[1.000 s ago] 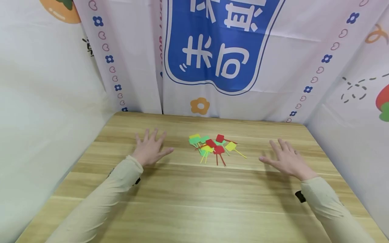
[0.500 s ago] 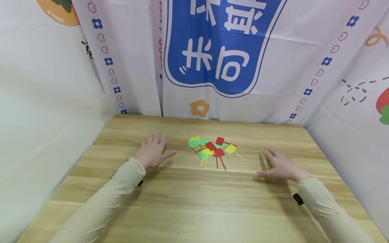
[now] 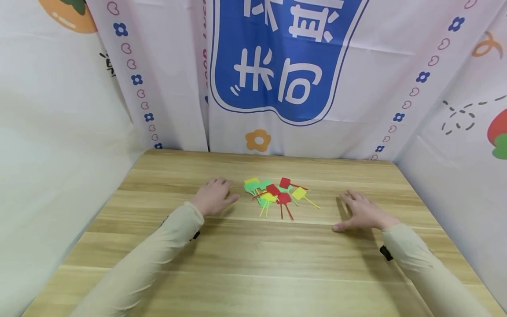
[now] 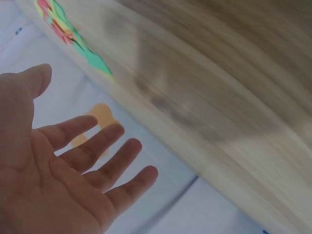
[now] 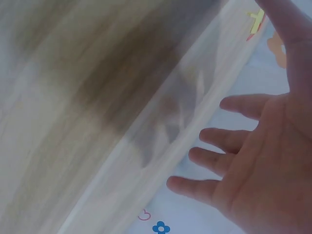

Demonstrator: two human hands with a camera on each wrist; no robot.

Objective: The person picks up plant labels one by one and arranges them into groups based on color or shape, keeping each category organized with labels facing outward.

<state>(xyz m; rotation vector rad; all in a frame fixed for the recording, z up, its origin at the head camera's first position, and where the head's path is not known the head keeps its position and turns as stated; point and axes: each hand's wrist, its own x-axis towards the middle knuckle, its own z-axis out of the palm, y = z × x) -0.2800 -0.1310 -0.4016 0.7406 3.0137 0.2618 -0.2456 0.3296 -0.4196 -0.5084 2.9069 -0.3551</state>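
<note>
In the head view a small heap of flat plastic tags with square heads and thin tails lies at mid-table. Among them are a red tag (image 3: pixel 284 198), a yellow tag (image 3: pixel 299 193) and a green tag (image 3: pixel 251 186), several overlapping. My left hand (image 3: pixel 214 196) is just left of the heap, holding nothing. Its fingers are spread and slightly bent in the left wrist view, with the palm (image 4: pixel 58 190) showing. To the right of the heap, farther off, my right hand (image 3: pixel 363 212) hovers over the wood, thumb apart from the loosely bent fingers, nothing in it.
The wood-grain table (image 3: pixel 253 264) reaches back to a white printed cloth (image 3: pixel 380 88) with a blue sign on it. More cloth hangs along the left (image 3: pixel 59 132) and right sides. A dark band sits at each wrist.
My left hand has moved right, closer to the tags, its fingers less outstretched. My right hand has shifted slightly left and its fingers have relaxed. The tags have stayed put.
</note>
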